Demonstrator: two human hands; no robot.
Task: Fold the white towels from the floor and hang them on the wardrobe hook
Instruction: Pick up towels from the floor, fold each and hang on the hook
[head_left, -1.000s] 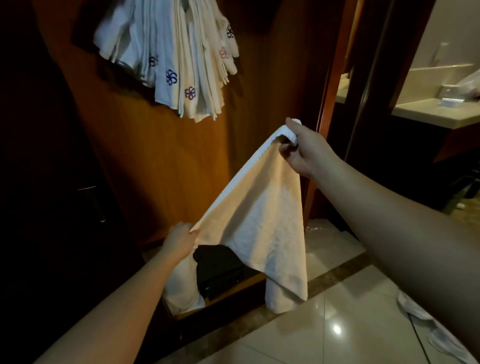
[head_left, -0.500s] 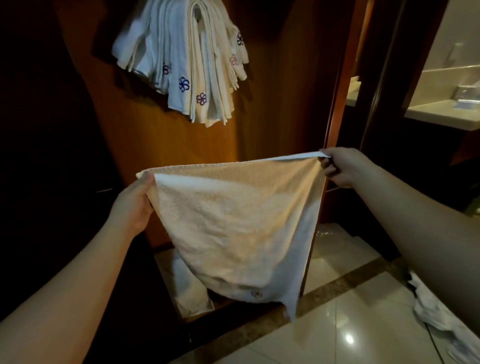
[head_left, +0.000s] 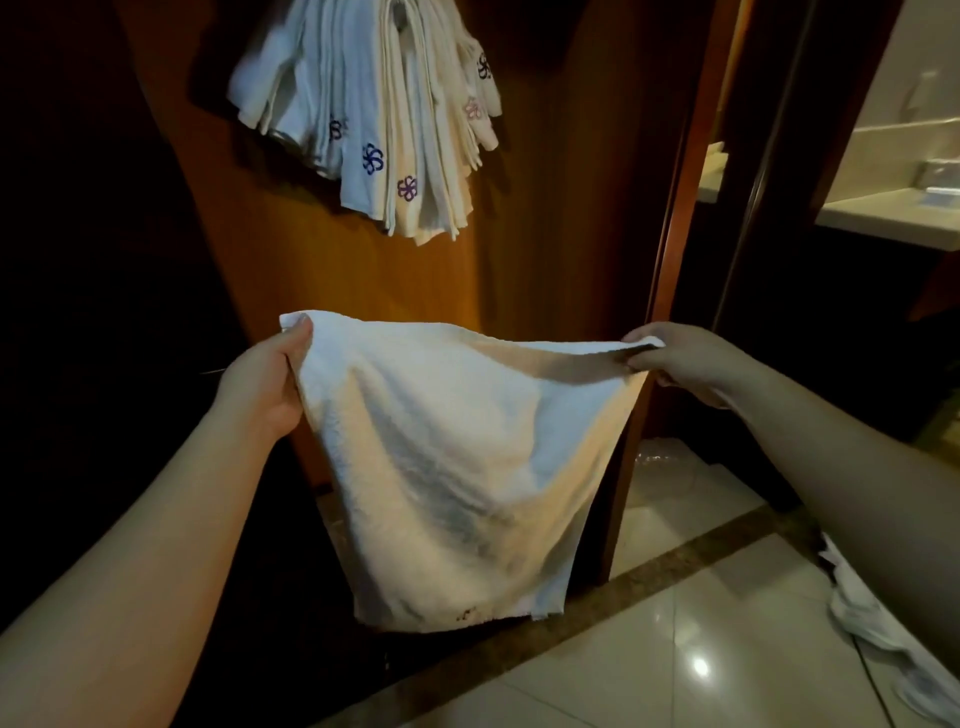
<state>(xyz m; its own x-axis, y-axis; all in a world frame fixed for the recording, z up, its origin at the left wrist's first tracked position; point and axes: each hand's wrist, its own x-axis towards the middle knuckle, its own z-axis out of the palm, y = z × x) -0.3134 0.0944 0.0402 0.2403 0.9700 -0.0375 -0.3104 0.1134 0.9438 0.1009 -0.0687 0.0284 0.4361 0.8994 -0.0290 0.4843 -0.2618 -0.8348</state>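
A white towel (head_left: 457, 467) hangs spread out in front of me, held by its two top corners. My left hand (head_left: 265, 384) grips the left corner and my right hand (head_left: 685, 361) pinches the right corner. The towel's lower edge hangs free, with a small dark mark near the bottom. Above, several folded white towels (head_left: 384, 114) with flower emblems hang against the wooden wardrobe panel (head_left: 545, 208); the hook itself is hidden behind them. More white towels (head_left: 878, 629) lie on the tiled floor at the lower right.
The wardrobe's dark interior fills the left side. A wooden door frame (head_left: 675, 218) stands right of the towel, with a bathroom counter (head_left: 888, 218) beyond it. Glossy floor tiles (head_left: 675, 649) with a dark border strip run across the bottom.
My left hand rose from low to level with the right, stretching the towel's top edge flat. The towel now hangs fully open, and both hands sit lower in view.
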